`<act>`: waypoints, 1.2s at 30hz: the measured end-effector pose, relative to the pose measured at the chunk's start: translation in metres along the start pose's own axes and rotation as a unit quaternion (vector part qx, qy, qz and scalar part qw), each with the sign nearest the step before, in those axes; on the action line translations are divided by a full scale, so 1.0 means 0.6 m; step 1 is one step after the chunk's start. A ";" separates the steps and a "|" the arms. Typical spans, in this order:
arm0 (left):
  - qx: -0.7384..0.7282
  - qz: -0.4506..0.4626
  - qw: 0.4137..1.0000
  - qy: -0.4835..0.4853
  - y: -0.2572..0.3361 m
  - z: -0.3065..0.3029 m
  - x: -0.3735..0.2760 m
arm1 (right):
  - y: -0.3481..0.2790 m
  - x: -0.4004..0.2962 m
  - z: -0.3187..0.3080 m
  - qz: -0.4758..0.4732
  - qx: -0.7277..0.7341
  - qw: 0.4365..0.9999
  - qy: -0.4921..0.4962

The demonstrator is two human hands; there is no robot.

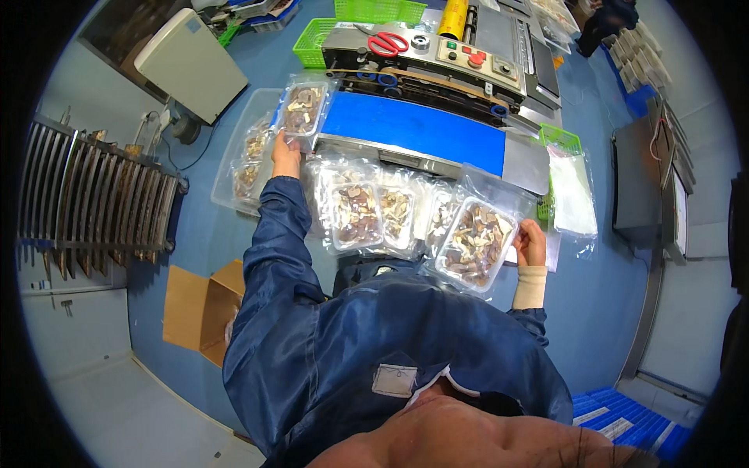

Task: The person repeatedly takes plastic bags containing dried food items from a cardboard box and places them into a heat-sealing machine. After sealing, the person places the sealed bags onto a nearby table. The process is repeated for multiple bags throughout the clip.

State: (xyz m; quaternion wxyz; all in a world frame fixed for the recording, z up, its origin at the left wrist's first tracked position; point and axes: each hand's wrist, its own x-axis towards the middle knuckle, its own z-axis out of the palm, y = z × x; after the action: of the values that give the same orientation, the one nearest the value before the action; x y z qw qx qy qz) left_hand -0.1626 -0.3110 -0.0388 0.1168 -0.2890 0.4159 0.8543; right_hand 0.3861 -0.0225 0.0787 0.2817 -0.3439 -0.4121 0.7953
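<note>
My left hand (285, 153) grips the lower edge of a bagged tray (303, 110), a white plastic tray of sliced, dried-looking food in clear film. It sits at the left end of the machine's blue conveyor belt (409, 126). At the right, my right hand (531, 244) has its fingers curled at the side edge of a larger-looking bagged tray (477, 244), which lies tilted in front of my body. Between my hands, more bagged trays (357, 215) of the same food rest close together along the machine's front. Their clear bags overlap.
A sealing machine (421, 52) carries red-handled scissors (387, 44) and a control panel (477, 60). Left of it, a clear plastic bin (225, 175) holds more packs. A green basket (547, 205) with clear bags (573, 193) stands right. An opened cardboard box (186, 304) sits on the floor.
</note>
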 end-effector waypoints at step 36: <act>-0.067 0.165 0.982 -0.065 0.323 -0.251 0.003 | 0.045 0.046 0.131 0.036 -0.049 0.994 -0.092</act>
State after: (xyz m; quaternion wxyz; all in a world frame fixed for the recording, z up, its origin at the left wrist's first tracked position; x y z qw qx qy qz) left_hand -0.1896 -0.5495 0.0118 -0.0183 -0.1672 0.3907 0.9050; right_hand 0.3038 -0.0521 0.0802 0.1962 -0.2977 -0.4622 0.8120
